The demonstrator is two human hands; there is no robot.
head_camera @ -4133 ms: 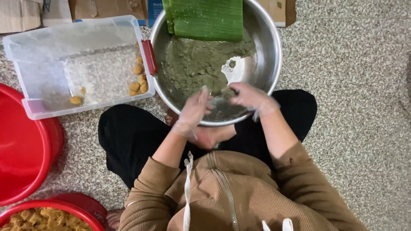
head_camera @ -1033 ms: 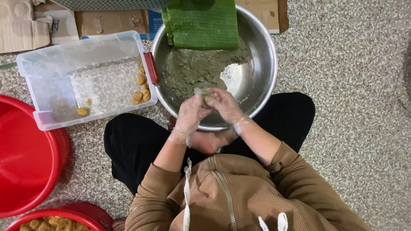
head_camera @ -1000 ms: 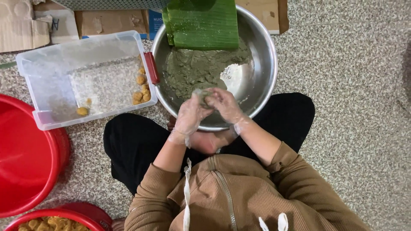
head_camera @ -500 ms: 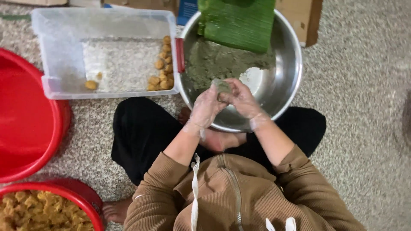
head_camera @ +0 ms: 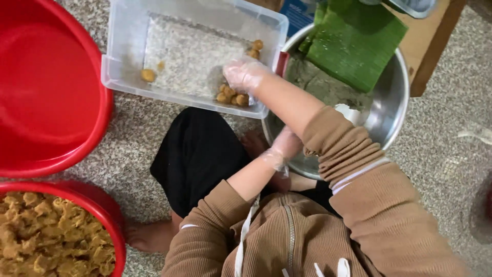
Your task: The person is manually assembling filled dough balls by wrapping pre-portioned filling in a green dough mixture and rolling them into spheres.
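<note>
The gloved right hand [head_camera: 243,76] reaches left across the body into the clear plastic tub [head_camera: 123,77], fingers curled loosely over the small cluster of golden balls [head_camera: 231,96] at its near right corner; whether it grips one cannot be told. The left hand [head_camera: 285,147], mostly hidden under the right arm, rests at the near rim of the steel bowl [head_camera: 394,118], its grip unclear.

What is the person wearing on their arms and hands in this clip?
Both arms are in brown ribbed knit sleeves with a white band at the cuff, pushed up the forearm. The right hand and the left hand each wear a thin, clear, crinkled disposable plastic glove. White drawstrings hang from the zipped top.
</note>
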